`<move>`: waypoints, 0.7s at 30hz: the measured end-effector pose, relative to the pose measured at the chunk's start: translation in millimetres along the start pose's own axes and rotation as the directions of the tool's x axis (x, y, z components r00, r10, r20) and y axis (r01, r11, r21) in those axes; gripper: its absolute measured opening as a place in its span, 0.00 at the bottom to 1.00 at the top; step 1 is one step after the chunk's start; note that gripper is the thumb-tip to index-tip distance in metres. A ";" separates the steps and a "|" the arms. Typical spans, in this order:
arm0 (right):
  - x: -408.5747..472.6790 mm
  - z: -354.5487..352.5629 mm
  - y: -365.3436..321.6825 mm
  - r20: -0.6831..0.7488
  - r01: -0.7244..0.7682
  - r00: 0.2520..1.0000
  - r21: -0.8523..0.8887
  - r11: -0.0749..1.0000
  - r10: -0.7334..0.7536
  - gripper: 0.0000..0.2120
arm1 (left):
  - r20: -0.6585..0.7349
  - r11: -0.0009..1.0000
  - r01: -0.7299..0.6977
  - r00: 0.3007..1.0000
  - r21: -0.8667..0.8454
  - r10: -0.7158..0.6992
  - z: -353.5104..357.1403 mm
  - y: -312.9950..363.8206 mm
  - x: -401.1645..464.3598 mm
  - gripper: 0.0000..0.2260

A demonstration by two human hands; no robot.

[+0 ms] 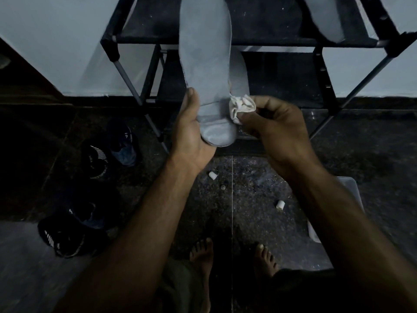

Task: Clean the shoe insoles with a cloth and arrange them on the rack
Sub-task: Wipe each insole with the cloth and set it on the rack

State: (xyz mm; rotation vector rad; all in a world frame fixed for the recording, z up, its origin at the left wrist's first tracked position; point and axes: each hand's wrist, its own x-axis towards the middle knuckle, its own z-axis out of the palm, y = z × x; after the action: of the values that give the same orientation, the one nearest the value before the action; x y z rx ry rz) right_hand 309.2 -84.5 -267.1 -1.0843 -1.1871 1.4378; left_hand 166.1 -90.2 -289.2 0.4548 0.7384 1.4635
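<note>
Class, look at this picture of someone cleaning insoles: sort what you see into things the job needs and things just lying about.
Part of the job: insole gripped by the left hand; cloth pinched in the right hand; rack; second insole on its top shelf.

Just lying about: dark shoes on the floor; two small white pieces; pale bin.

Insole (325,21) on rack shelf (259,23)

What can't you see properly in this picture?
Head view:
- The held insole: its top is cut off by the picture's edge.
- The second insole on the rack: cut off at the top too.
- The shoes on the floor: too dark for details.
- The cloth: partly hidden by the right hand.
</note>
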 end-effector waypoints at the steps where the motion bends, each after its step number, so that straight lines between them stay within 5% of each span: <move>1: -0.8 -0.5 0.4 0.003 -0.007 1.000 -0.003 1.000 0.007 0.10 | 0.003 1.000 -0.008 1.000 -0.008 0.008 -1.4 0.3 0.9 0.27; 17: -3.4 2.7 6.1 -0.061 0.255 0.957 -0.292 0.922 -0.284 0.07 | 0.132 1.000 -0.010 0.991 0.029 0.006 8.0 -10.8 -1.2 0.28; 21: -4.2 2.6 10.4 -0.043 0.314 0.924 -0.483 0.817 -0.381 0.08 | 0.086 0.999 -0.038 0.996 -0.007 0.038 8.3 -12.2 1.8 0.25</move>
State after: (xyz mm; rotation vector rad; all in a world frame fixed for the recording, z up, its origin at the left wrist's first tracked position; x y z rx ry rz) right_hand 306.0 -89.8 -276.7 -1.1863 -1.5856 0.7907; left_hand 180.5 -88.2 -292.0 0.5276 0.6602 1.4715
